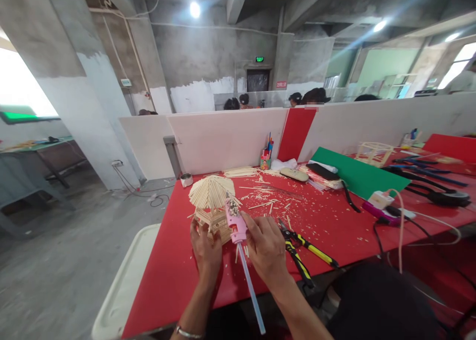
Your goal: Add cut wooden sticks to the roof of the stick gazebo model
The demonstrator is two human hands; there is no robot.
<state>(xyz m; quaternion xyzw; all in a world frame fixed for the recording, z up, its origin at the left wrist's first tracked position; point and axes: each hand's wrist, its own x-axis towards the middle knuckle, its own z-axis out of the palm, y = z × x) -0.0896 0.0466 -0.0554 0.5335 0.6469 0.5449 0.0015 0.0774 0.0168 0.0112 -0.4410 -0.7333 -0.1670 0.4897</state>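
A small hut built of wooden sticks (211, 201), with a fan-like stick roof, stands on the red table (174, 265). My left hand (205, 248) is closed around the hut's base from the near side. My right hand (265, 246) grips a pink glue gun (235, 223), its nozzle pointing up at the hut's wall just under the roof. A long clear glue stick (251, 290) juts out of the gun's back toward me.
Yellow-and-black pliers (303, 253) lie right of my right hand. Loose sticks and chips (266, 196) litter the table. Further right are a green sheet (357, 176), cables, a pen cup (265, 159) and a white partition (223, 137); people sit behind it.
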